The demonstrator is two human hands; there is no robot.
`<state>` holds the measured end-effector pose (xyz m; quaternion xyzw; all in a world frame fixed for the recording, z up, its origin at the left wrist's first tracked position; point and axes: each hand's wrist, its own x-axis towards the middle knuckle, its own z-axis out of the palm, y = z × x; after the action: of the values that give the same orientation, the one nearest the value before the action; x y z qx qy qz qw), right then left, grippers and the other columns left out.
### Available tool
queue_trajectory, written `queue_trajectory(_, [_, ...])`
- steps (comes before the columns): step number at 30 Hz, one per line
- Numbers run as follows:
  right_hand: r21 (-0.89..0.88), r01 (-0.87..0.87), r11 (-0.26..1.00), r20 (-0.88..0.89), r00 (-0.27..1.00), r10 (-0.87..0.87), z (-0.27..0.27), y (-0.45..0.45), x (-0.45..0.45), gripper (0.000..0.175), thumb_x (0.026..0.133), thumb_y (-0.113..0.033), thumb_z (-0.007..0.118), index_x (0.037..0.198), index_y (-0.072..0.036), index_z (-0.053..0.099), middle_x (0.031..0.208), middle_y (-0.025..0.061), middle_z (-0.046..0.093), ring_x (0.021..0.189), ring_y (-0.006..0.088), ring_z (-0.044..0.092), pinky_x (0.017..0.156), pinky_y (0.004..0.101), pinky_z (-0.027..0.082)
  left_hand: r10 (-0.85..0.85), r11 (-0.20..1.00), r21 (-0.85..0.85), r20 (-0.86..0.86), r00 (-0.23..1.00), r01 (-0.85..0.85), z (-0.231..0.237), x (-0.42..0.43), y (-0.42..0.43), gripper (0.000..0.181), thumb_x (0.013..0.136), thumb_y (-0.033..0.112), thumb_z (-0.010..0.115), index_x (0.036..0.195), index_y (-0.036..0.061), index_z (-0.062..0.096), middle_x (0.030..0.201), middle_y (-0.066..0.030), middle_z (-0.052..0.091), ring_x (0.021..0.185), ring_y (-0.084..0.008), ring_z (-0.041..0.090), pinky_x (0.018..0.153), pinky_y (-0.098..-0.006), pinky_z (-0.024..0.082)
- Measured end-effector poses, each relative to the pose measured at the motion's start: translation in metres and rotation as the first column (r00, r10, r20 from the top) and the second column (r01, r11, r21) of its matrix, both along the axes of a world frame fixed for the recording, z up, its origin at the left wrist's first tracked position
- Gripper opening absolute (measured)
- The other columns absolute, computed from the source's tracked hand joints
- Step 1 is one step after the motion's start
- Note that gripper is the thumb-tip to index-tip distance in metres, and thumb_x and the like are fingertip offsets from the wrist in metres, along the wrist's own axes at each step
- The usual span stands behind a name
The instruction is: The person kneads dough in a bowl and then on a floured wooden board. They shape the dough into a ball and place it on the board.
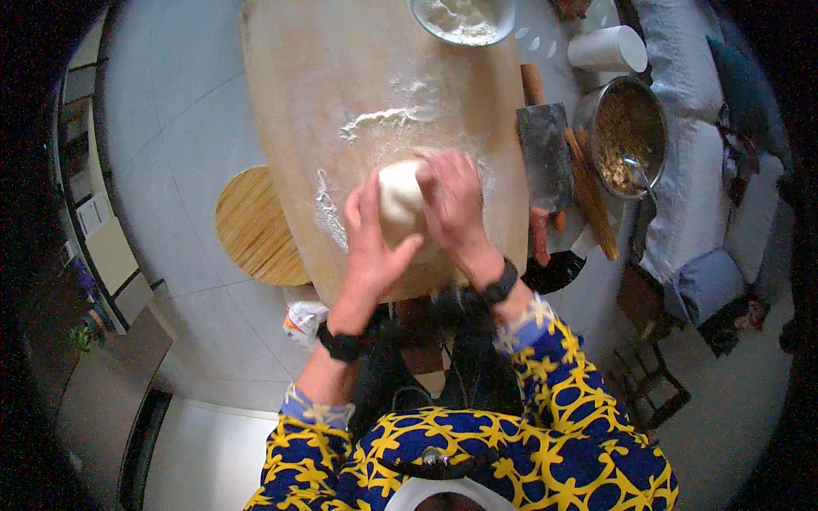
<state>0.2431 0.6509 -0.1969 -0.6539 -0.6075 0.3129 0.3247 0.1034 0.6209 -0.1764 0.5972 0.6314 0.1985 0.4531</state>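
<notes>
A smooth pale ball of dough (401, 191) sits between my two hands over a wooden board (307, 83). My left hand (372, 233) cups its left side, fingers along the edge and thumb across the front. Blurred by motion, my right hand (452, 191) presses on the dough's right side with bent fingers. Streaks of loose flour (390, 118) lie on the board beyond the dough, and another patch of flour (329, 211) is left of my left hand. The underside of the dough is hidden.
A bowl of flour (470, 25) stands at the board's far edge. Along the right are a cleaver (543, 150), a rolling pin (594, 198), a metal bowl of filling (629, 121) with a spoon, and a white paper roll (607, 50). A round slatted bamboo mat (255, 227) lies left.
</notes>
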Motion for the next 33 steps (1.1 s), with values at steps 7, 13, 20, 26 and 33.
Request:
queue_trajectory(7, [0.186, 0.148, 0.971, 0.278, 0.940, -0.197, -0.042, -0.061, -0.014, 0.051, 0.089, -0.052, 0.036, 0.120, -0.014, 0.049, 0.121, 0.0177, 0.041, 0.107, 0.0363, 0.041, 0.090, 0.0521, 0.030, -0.194, 0.825, 0.420, -0.418, 0.887, 0.379, -0.052, -0.010, -0.025, 0.081, 0.066, 0.009, 0.069, 0.135, 0.0239, 0.029, 0.132, -0.0171, 0.030, 0.115, -0.0390, 0.038, 0.093, -0.0500, 0.036])
queue_trajectory(13, [0.166, 0.135, 0.977, 0.354, 0.916, -0.187, -0.064, -0.012, -0.008, 0.040, 0.084, -0.047, 0.050, 0.108, -0.016, 0.055, 0.107, 0.0138, 0.047, 0.095, 0.0342, 0.044, 0.080, 0.0473, 0.035, -0.036, 0.948, 0.262, -0.474, 0.880, 0.180, -0.056, 0.011, 0.017, 0.081, 0.066, 0.020, 0.073, 0.134, 0.0227, 0.029, 0.127, -0.0159, 0.037, 0.111, -0.0370, 0.041, 0.092, -0.0494, 0.036])
queue_trajectory(20, [0.091, -0.069, 0.993, 0.131, 0.990, 0.057, -0.005, 0.004, -0.001, 0.038, 0.091, -0.037, 0.044, 0.109, -0.007, 0.056, 0.094, 0.0151, 0.054, 0.089, 0.0326, 0.048, 0.077, 0.0427, 0.037, 0.124, 0.992, 0.028, -0.005, 0.992, -0.124, -0.017, 0.012, 0.000, 0.086, 0.066, 0.022, 0.074, 0.137, 0.0149, 0.025, 0.130, -0.0220, 0.032, 0.120, -0.0409, 0.033, 0.101, -0.0478, 0.030])
queue_trajectory(26, [0.266, -0.048, 0.963, 0.313, 0.949, -0.039, -0.030, -0.070, -0.020, 0.065, 0.088, -0.058, 0.036, 0.128, -0.008, 0.041, 0.125, 0.0145, 0.043, 0.113, 0.0337, 0.041, 0.095, 0.0501, 0.027, -0.200, 0.854, 0.419, -0.285, 0.937, 0.310, -0.041, -0.010, -0.032, 0.067, 0.075, 0.019, 0.068, 0.132, 0.0193, 0.035, 0.135, -0.0184, 0.030, 0.123, -0.0411, 0.032, 0.100, -0.0475, 0.033])
queue_trajectory(33, [0.118, -0.103, 0.988, 0.436, 0.899, 0.042, -0.068, -0.019, -0.005, 0.059, 0.081, -0.063, 0.039, 0.106, -0.011, 0.051, 0.105, 0.0110, 0.050, 0.098, 0.0314, 0.045, 0.085, 0.0491, 0.033, -0.083, 0.898, 0.383, -0.335, 0.939, 0.216, -0.070, -0.001, 0.015, 0.062, 0.075, 0.018, 0.067, 0.130, 0.0190, 0.038, 0.133, -0.0157, 0.033, 0.118, -0.0386, 0.037, 0.096, -0.0486, 0.035])
